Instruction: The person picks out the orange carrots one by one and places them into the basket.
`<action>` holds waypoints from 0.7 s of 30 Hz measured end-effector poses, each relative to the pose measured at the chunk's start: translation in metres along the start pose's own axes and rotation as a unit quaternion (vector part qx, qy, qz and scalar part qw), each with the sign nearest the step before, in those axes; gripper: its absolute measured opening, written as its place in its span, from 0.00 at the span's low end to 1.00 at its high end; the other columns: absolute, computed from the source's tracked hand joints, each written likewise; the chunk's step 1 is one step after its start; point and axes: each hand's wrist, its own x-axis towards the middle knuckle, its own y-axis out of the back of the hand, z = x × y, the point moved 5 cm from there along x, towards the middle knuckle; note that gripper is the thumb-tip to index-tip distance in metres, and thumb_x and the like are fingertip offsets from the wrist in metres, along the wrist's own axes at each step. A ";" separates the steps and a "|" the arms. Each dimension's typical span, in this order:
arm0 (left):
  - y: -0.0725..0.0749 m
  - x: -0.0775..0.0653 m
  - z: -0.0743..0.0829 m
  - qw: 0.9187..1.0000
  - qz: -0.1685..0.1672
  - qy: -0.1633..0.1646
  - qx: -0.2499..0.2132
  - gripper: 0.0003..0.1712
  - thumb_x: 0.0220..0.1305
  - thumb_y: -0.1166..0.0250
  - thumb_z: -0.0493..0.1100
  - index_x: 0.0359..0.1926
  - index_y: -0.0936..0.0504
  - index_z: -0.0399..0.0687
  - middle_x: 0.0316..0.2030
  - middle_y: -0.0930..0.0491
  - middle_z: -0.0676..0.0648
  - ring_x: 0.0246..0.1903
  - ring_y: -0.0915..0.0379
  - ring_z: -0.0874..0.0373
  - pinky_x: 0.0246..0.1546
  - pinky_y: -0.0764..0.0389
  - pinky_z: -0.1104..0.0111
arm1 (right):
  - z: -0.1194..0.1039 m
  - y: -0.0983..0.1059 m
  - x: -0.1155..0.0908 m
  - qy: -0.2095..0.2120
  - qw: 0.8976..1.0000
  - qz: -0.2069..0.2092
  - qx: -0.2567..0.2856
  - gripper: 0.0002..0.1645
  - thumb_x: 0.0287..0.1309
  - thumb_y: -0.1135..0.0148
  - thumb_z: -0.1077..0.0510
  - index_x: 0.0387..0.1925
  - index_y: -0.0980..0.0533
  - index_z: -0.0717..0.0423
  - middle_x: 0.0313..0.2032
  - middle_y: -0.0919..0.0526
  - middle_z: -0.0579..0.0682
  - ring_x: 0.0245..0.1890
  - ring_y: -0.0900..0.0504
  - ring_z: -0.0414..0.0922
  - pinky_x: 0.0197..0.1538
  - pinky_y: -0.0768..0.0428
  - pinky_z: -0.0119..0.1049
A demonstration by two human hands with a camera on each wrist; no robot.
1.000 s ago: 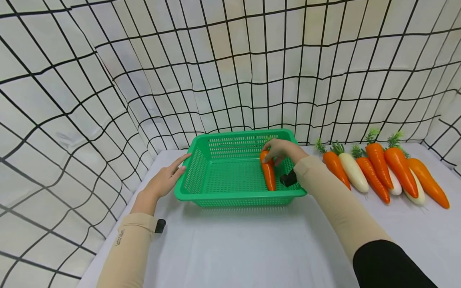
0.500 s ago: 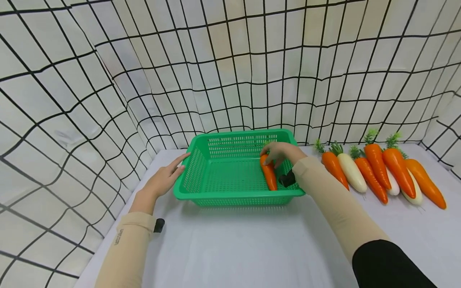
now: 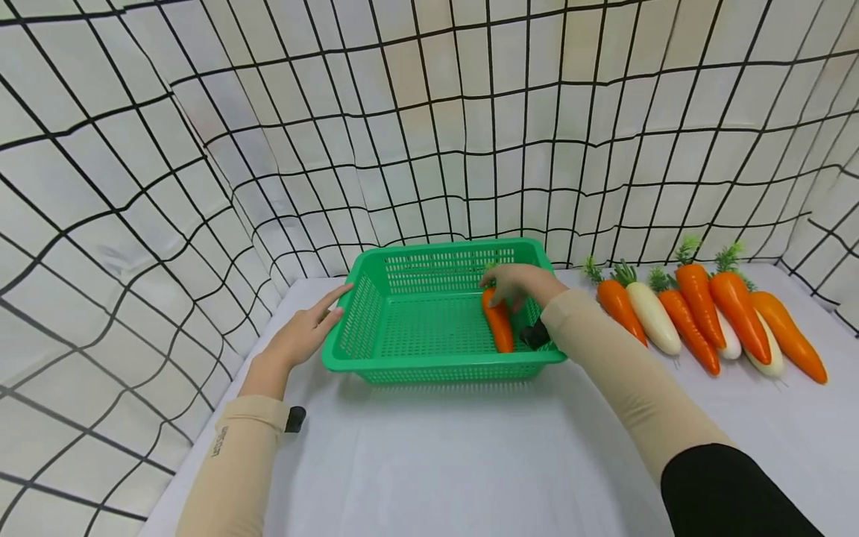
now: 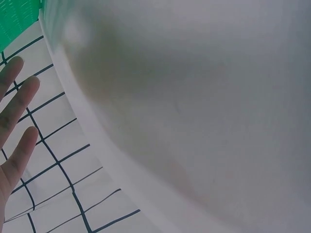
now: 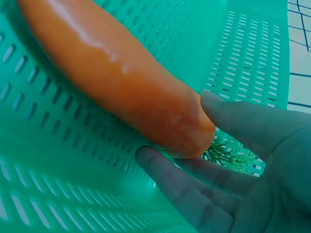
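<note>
Carrot (image 3: 497, 324) lies in the right part of the green basket (image 3: 443, 364), leafy end towards the back wall, tip near the front one; I can't tell whether its whole length rests on the floor. I see the right hand (image 3: 517, 285) with thumb and fingers curled about its thick end. The left hand (image 3: 298, 335) has its fingers extended, touching the left rim.

Everything stands on a white tablecloth (image 3: 429, 470), closed in at the back and sides by black mesh (image 3: 561, 82) over white sheeting. At the back, I have the rim close against the mesh. The table's left edge slants along the side mesh, with the left forearm just beside it. More room shows in front, where cloth stretches between both sleeves (image 3: 231, 477), and inside the basket, left of the carrot. On the right, orange and white root vegetables (image 3: 684, 321) lie side by side, partly overlapping, near the right sleeve.
</note>
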 end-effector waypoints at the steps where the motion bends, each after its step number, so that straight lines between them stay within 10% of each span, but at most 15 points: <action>1: 0.000 0.000 0.000 1.000 0.000 0.001 0.001 0.34 0.83 0.61 0.62 0.82 0.50 0.63 0.19 0.31 0.49 0.29 0.28 0.52 0.33 0.29 0.57 | -0.001 -0.001 0.000 0.000 1.000 0.001 -0.009 0.35 0.73 0.41 0.65 0.77 0.38 0.57 0.78 0.49 0.63 0.53 0.18 0.56 0.47 0.15 0.39; 21: 0.000 0.001 -0.002 1.000 -0.003 0.008 0.008 0.34 0.82 0.61 0.64 0.82 0.49 0.64 0.25 0.24 0.46 0.39 0.22 0.45 0.37 0.25 0.53 | -0.027 0.026 -0.047 0.124 0.991 0.012 -0.045 0.30 0.74 0.41 0.62 0.73 0.34 0.61 0.64 0.25 0.68 0.50 0.15 0.59 0.51 0.16 0.45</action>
